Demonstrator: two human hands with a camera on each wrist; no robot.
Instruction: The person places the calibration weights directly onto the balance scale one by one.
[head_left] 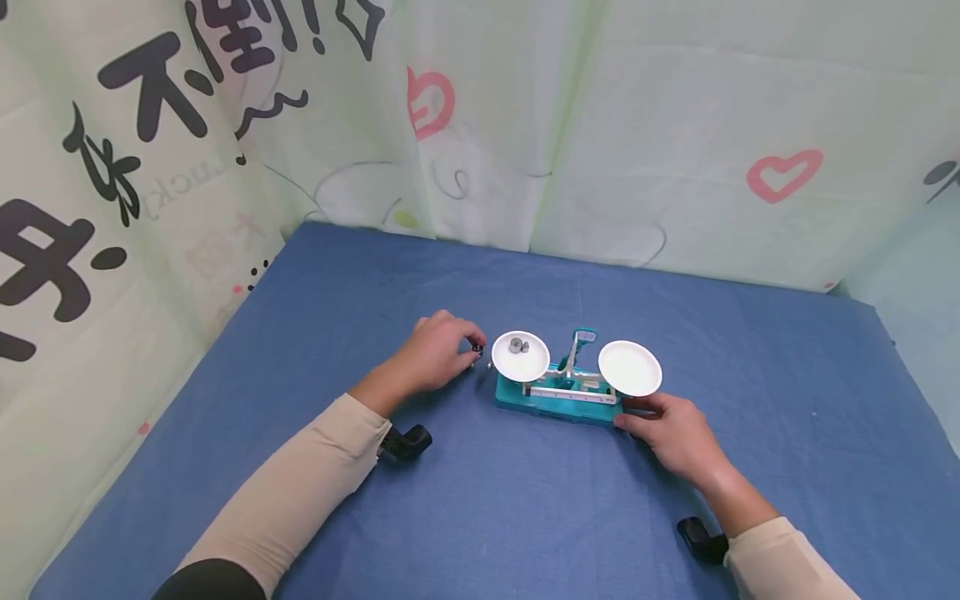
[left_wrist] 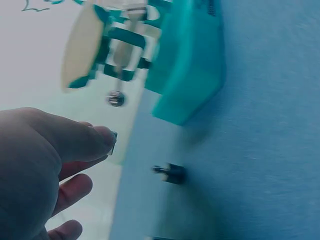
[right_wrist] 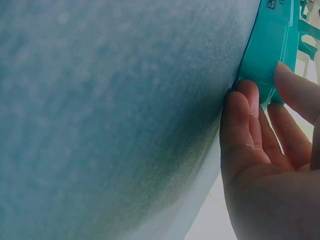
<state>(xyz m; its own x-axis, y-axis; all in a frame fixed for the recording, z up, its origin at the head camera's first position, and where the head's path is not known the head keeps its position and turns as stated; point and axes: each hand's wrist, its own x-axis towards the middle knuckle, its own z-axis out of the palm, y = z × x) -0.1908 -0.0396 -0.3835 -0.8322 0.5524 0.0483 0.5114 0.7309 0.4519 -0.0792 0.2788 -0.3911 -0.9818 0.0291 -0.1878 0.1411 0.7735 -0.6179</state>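
Observation:
A teal balance scale (head_left: pixel 558 407) with two white pans stands on the blue table. Two small metal weights (head_left: pixel 516 345) sit on its left pan (head_left: pixel 519 367); nothing lies on the right pan (head_left: pixel 630 368). My left hand (head_left: pixel 437 352), just left of the left pan, pinches a small shiny piece (left_wrist: pixel 114 143) between thumb and finger; most of it is hidden. Below those fingertips a small knobbed weight (left_wrist: pixel 175 173) is on the table. My right hand (head_left: pixel 670 433) grips the right end of the scale's base (right_wrist: pixel 267 55), thumb on the front side and fingers around the end.
Blue cloth (head_left: pixel 480 517) covers the table. A pale printed curtain (head_left: pixel 637 125) hangs along the back and left edges. Black wrist cameras (head_left: pixel 407 442) are strapped to both forearms.

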